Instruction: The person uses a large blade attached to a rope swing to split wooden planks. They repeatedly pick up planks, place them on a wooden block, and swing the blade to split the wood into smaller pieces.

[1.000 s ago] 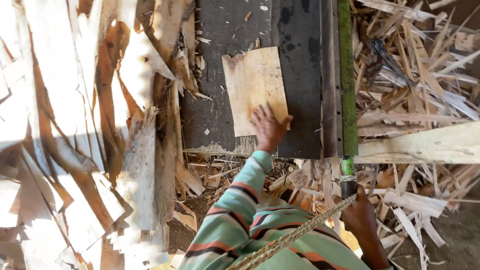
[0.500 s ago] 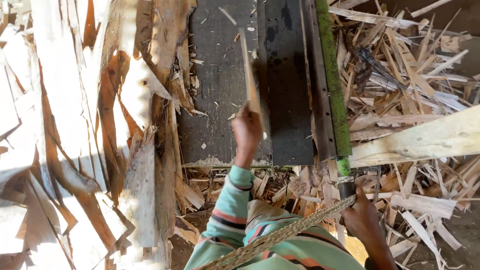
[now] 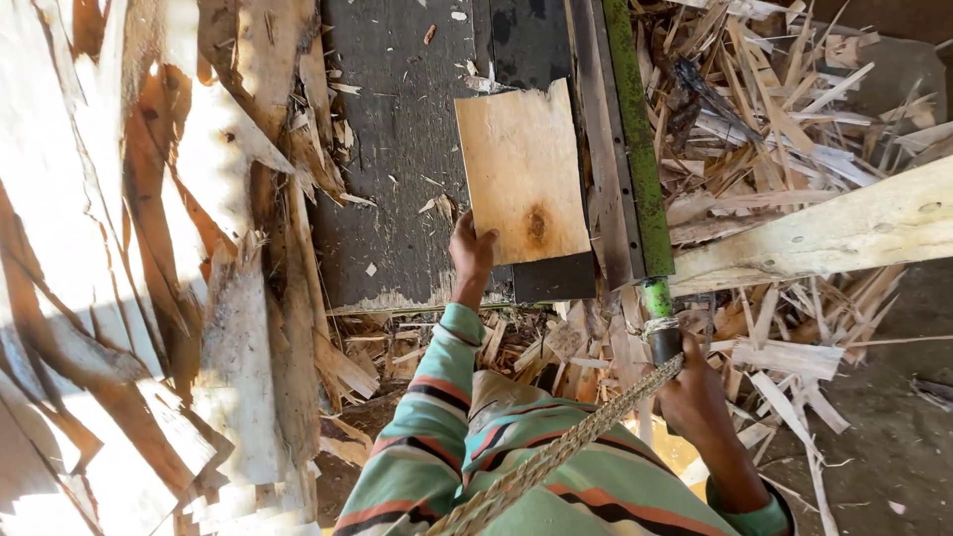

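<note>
My left hand grips the lower left edge of a thin pale sheet of wood veneer with a dark knot, which lies flat on the dark bench. The sheet's right edge rests against a long green blade bar. At the bar's near end my right hand is closed around the dark handle, where a braided rope is tied and runs back across my striped sleeve.
Heaps of veneer sheets pile up on the left. Offcut strips and splinters cover the ground on the right and below the bench. A pale wooden beam sticks out to the right.
The veneer sheet was lying flat, then stood on edge half a second ago, and now lies flat again, turned over and closer to the green bar. My right hand stayed on the handle.
</note>
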